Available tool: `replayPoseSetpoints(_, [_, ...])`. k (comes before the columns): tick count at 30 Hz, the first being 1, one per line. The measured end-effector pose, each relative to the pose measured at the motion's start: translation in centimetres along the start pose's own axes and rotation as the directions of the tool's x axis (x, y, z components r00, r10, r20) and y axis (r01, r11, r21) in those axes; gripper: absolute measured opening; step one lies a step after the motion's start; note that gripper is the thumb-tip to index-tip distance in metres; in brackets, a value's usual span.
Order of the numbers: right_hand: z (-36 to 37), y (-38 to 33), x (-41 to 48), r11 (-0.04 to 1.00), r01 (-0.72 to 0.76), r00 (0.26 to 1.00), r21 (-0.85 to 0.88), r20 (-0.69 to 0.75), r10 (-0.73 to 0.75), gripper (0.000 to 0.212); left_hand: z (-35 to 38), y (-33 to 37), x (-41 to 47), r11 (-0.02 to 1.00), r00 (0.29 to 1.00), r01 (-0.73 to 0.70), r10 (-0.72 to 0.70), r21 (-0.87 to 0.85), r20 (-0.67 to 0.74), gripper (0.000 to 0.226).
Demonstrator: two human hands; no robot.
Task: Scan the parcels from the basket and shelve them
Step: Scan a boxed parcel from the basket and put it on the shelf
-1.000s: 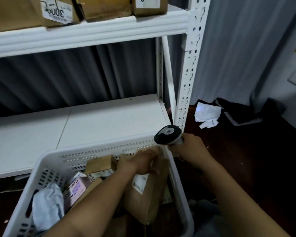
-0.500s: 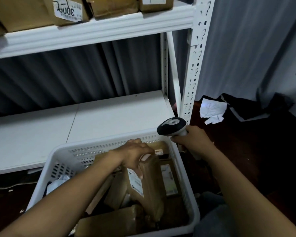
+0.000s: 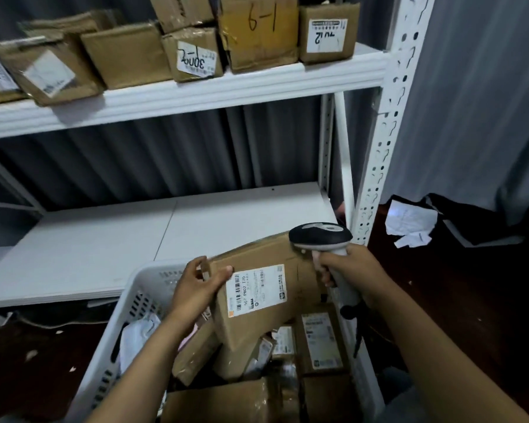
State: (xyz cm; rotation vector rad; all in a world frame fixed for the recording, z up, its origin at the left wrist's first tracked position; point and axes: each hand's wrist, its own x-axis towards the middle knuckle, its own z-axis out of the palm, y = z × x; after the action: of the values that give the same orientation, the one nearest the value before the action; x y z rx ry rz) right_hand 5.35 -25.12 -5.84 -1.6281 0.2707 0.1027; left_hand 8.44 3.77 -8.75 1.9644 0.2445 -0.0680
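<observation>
**Parcel lifted over the basket, scanner at its corner**

The left hand (image 3: 196, 285) grips a flat brown cardboard parcel (image 3: 275, 315) by its upper left corner, thumb on the front face and fingers curled behind the edge. The parcel is held tilted above the white perforated plastic basket (image 3: 141, 288), clear of the packages below. Its white barcode label (image 3: 257, 288) faces the camera.

At the parcel's 2 o'clock, the right hand (image 3: 351, 270) is wrapped round the pale grey handle of a handheld scanner with a black head (image 3: 319, 236). The scanner head overlaps the parcel's top right corner; whether they touch cannot be told.

Inside the basket lie more brown cardboard parcels (image 3: 321, 340), and a white plastic mailer bag (image 3: 138, 337) sits at its 9 o'clock side.

Beyond the basket, at 12 o'clock, runs a bare white lower shelf board (image 3: 135, 239). Above it the white upper shelf (image 3: 196, 90) carries a row of brown cardboard boxes, one marked "6-1" (image 3: 260, 32). A white perforated metal upright (image 3: 385, 132) stands at 2 o'clock from the scanner. Crumpled white paper (image 3: 409, 224) lies on the dark floor at 3 o'clock.
</observation>
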Motion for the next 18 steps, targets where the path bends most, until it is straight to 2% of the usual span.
replayPoseSetpoints(2, [0.3,0.0,0.1,0.996,-0.007,1.0,0.088,-0.011,0.008,0.017,0.2,-0.4,-1.1,0.985,0.996,0.068,-0.076,-0.156,-0.049,0.086])
replayPoseSetpoints(4, [0.5,-0.1,0.0,0.99,-0.001,0.999,0.143,-0.044,0.007,0.015,0.3,-0.5,-2.0,0.938,0.987,0.132,-0.155,-0.32,-0.047,0.057])
replayPoseSetpoints(6, [0.5,0.0,0.0,0.984,0.001,0.997,0.175,-0.078,0.013,0.014,0.2,-0.1,-2.6,0.902,0.98,0.163,-0.196,-0.399,-0.043,0.032])
replayPoseSetpoints(7, [0.6,0.1,0.1,0.982,-0.004,0.995,0.189,-0.094,0.022,0.015,0.0,0.1,-2.8,0.899,0.978,0.167,-0.203,-0.404,-0.046,0.03])
replayPoseSetpoints(12, [0.8,0.3,0.3,0.928,-0.082,0.993,0.364,-0.053,0.108,0.023,-0.7,0.8,-2.7,0.879,0.972,0.185,-0.231,-0.44,-0.053,0.073])
replayPoseSetpoints(13, [0.9,0.3,0.2,0.915,-0.095,0.992,0.391,-0.04,0.12,0.024,-0.7,1.3,-2.9,0.875,0.97,0.19,-0.237,-0.446,-0.05,0.076])
replayPoseSetpoints(16, [1.3,0.8,0.4,0.888,-0.113,0.984,0.446,-0.072,0.162,0.029,-0.4,2.4,-3.8,0.887,0.986,0.136,-0.163,-0.441,-0.024,0.061])
replayPoseSetpoints(18, [1.5,0.8,0.5,0.854,-0.127,0.976,0.505,-0.093,0.199,0.028,-0.6,2.7,-4.6,0.92,0.994,0.098,-0.07,-0.38,0.088,0.083])
